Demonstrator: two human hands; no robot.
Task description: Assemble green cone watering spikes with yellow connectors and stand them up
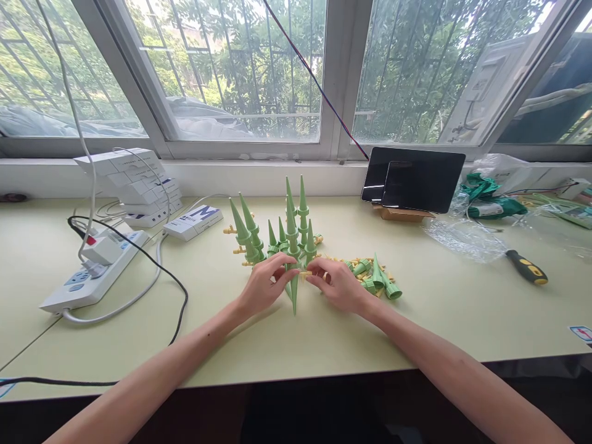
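My left hand (268, 280) pinches a green cone piece (294, 296) whose tip points down toward me. Close to its right, my right hand (335, 282) holds a small yellow piece (305, 275) between thumb and fingertips, at the side of the green cone piece. Just beyond both hands, upright green cones (291, 228) stand in a cluster. Taller cones with yellow side fittings (245, 231) are at its left. Right of my right hand lies a pile of loose green cones (377, 277) and small yellow pieces.
A power strip (95, 277) with cables, stacked white boxes (134, 179) and a single box (193, 222) are on the left. At the right are a black tablet (420, 179), clear plastic wrap (467, 237) and a screwdriver (526, 267). Windows stand behind the table (324, 351).
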